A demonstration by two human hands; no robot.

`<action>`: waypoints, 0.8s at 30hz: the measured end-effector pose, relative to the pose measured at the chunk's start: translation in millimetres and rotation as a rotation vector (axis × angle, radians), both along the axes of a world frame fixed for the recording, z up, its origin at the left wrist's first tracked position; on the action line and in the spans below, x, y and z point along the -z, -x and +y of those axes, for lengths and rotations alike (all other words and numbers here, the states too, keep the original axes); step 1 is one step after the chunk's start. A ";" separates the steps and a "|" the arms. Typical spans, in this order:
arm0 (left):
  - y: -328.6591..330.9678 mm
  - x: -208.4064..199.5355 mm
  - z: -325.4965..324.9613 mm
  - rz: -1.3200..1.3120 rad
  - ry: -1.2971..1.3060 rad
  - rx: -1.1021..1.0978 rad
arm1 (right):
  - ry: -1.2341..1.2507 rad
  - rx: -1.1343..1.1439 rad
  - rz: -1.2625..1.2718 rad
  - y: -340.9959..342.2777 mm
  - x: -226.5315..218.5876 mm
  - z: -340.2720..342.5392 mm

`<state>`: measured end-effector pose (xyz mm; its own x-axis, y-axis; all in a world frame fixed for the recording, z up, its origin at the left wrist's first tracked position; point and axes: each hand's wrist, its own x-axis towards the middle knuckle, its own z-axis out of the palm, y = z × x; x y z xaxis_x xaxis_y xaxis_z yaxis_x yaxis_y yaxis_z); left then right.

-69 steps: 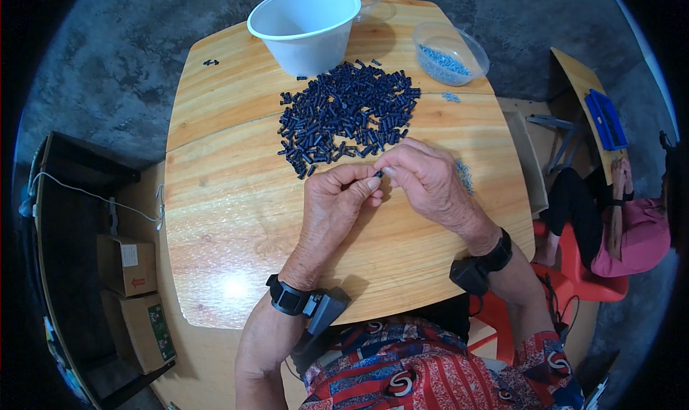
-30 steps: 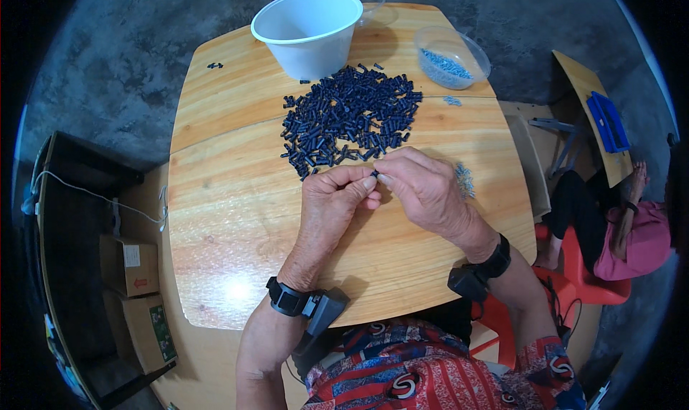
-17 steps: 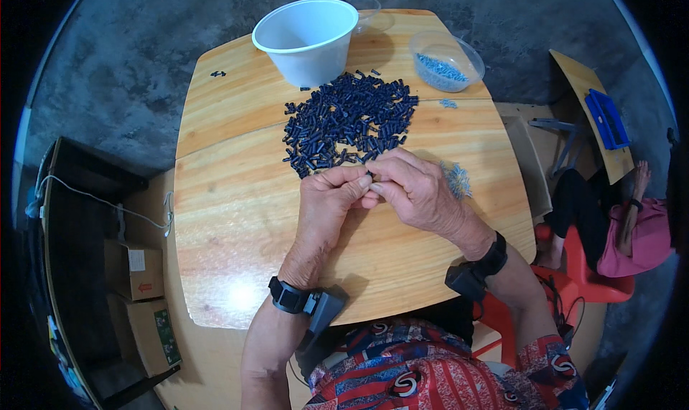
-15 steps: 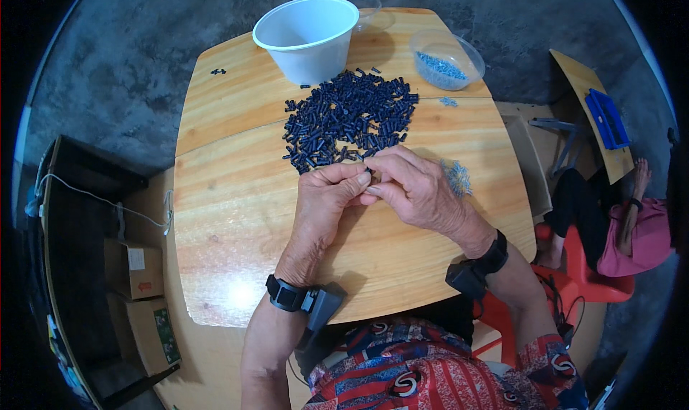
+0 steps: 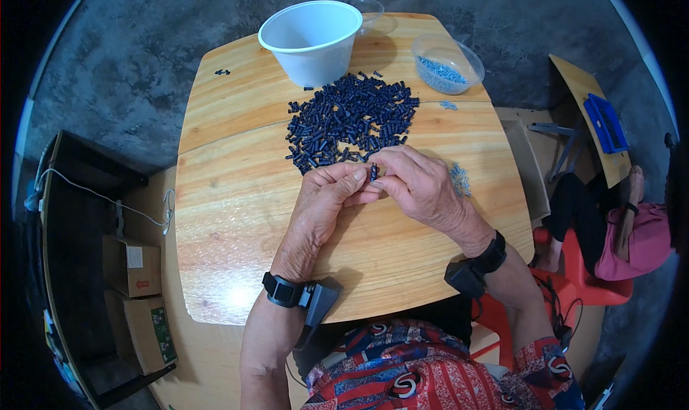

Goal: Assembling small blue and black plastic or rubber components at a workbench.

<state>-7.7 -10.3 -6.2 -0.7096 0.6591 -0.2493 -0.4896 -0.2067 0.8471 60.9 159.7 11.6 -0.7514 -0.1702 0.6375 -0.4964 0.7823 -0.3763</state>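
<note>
A small black cylindrical plastic part (image 5: 374, 172) stands upright between the fingertips of my two hands, over the near side of a dark pile. My right hand (image 5: 420, 187) pinches it between thumb and fingers. Right beside it, my left hand (image 5: 323, 195) is closed with thumb pressed on forefinger; whatever those fingers grip is hidden. Just beyond my hands lies the heap of similar black parts (image 5: 348, 112), spread loosely over the wooden table (image 5: 237, 216). Close to my right hand is a little pile of tiny pale-blue and silvery screw-like pieces (image 5: 460, 180).
Behind the heap stands a white tub (image 5: 316, 62); a clear bowl (image 5: 448, 76) of small bluish pieces sits at the far right. Several black parts (image 5: 222, 72) lie far left. Cardboard boxes (image 5: 136, 266) are left of the table. Another person (image 5: 635, 241) sits at right.
My fingers have parted slightly, and the black part between them now shows more fully. Both hands stay at nearly the same place; the whole view has shifted a little.
</note>
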 end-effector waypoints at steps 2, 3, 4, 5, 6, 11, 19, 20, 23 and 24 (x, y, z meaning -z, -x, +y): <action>0.3 -1.4 -1.4 0.018 0.000 0.048 | -0.017 0.009 -0.004 -0.9 0.0 0.3; 0.1 -1.3 -1.7 0.018 0.001 0.048 | -0.017 0.009 -0.004 -0.7 0.3 0.4; -0.2 -1.2 -1.9 0.041 0.019 0.064 | -0.025 0.009 0.006 -0.3 0.5 0.4; -0.3 -1.1 -2.1 0.064 0.037 0.080 | -0.034 0.010 0.015 0.0 0.7 0.2; -0.3 -1.2 -2.2 0.064 0.038 0.080 | -0.034 0.010 0.014 0.1 1.1 0.1; -0.2 -0.1 -1.2 0.051 0.013 0.076 | -0.069 0.008 0.049 0.2 -0.5 -0.8; -1.2 0.2 0.1 0.083 0.016 0.062 | -0.042 -0.020 0.091 2.1 6.8 -0.7; -1.0 0.1 0.8 0.091 0.020 0.057 | -0.043 -0.026 0.092 2.4 6.7 0.1; -2.3 -1.8 0.7 0.167 0.084 0.066 | -0.013 0.021 0.030 -2.1 0.3 -0.9; -3.1 -3.0 0.8 0.175 0.080 0.070 | -0.017 0.026 0.037 -2.2 -1.2 -1.5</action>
<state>-4.6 -9.4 -3.2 -0.6994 0.6917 -0.1799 -0.3447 -0.1059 0.9327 63.1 158.3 12.8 -0.7319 -0.1616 0.6619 -0.4889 0.8012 -0.3450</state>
